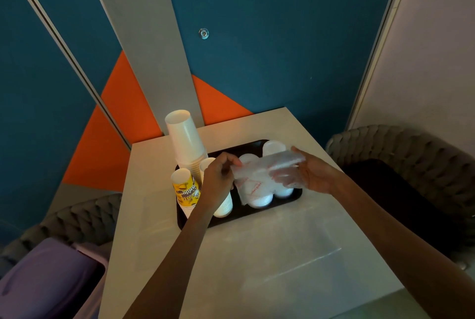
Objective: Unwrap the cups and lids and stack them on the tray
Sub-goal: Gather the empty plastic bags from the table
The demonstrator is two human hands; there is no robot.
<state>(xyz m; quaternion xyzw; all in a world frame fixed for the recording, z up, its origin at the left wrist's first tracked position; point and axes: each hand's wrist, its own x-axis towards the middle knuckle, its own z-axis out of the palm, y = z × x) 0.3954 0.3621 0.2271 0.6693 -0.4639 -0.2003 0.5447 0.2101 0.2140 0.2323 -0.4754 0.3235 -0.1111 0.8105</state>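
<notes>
Black tray point(244, 212) on the worktop point(257, 254) holds stacked white paper cups point(185, 138), yellow printed cups point(186, 190) and white lids point(262, 200) — above, left hand point(221, 172) pinches and right hand point(312, 177) grips a clear plastic wrapper point(259, 172).

Yellow cup point(185, 190): bold dark lettering reads "SHOP", seen upside down from where I stand. A second line of lettering under it cannot be made out with certainty. Plastic wrapper point(257, 173): red printed lettering runs along one edge, too small and blurred to read.
</notes>
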